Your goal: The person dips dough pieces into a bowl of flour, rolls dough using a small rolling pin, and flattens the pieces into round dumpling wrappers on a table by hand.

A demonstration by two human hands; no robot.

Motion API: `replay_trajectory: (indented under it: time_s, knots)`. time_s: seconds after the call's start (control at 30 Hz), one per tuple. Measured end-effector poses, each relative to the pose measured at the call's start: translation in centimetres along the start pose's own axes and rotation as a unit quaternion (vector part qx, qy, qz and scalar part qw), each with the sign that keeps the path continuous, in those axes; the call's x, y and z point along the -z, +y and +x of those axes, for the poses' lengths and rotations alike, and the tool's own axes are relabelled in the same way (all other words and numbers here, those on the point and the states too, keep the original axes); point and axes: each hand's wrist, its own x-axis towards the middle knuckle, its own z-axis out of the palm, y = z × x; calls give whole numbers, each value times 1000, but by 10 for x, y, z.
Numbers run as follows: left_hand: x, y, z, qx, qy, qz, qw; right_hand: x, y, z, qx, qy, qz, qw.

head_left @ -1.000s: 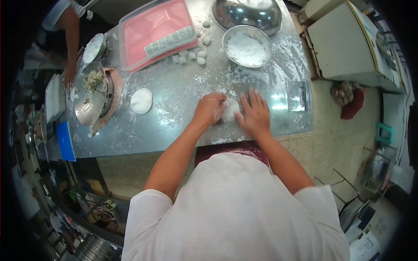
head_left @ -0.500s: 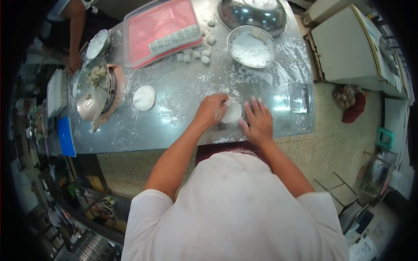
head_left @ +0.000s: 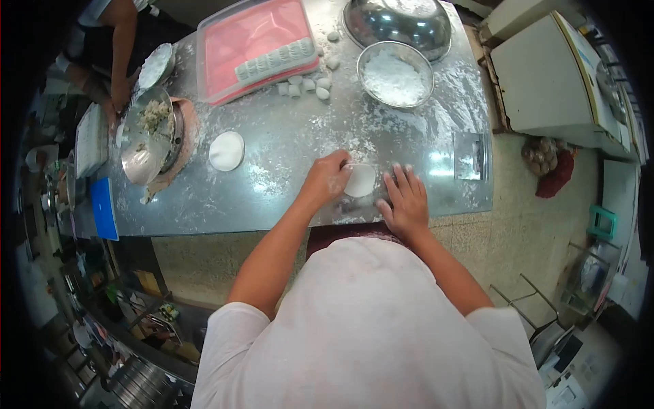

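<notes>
A thin round dough wrapper (head_left: 360, 181) lies flat on the floured metal table in front of me. My left hand (head_left: 330, 174) has its fingers closed on the wrapper's left edge. Just right of the dough, my right hand (head_left: 407, 201) rests palm down with fingers stretched out; whether anything lies under the palm is hidden. A stack of round white wrappers (head_left: 226, 151) sits farther left. Several small dough pieces (head_left: 309, 85) are scattered beyond my hands.
A bowl of flour (head_left: 395, 76) stands beyond my right hand, by an overturned metal bowl (head_left: 402, 24). A pink-lined tray (head_left: 238, 51) holds a row of dumplings. At left are a bowl of filling (head_left: 146, 140) and a co-worker's hand (head_left: 121, 92).
My right hand has drawn slightly back toward me, away from the wrapper, so more of the dough shows. My left hand stays at its edge. The co-worker's second arm has come into view.
</notes>
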Motion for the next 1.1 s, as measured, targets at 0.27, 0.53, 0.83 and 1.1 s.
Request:
replay_trajectory:
  time_s: [0.27,0.53,0.83,1.1]
  knots:
    - [2,5,3,21,16,-77,997,5,-5,101,-36,31,-15,999]
    - [0,-7,-8,101,-33,-171,979,10,-1,14,30,-18,42,999]
    - [-1,-8,2,-108,33,101,988,-3,2,81,28,41,-5,999]
    - [32,-70,-54,60,-10,-534,844,2,3,13,9,19,7,1000]
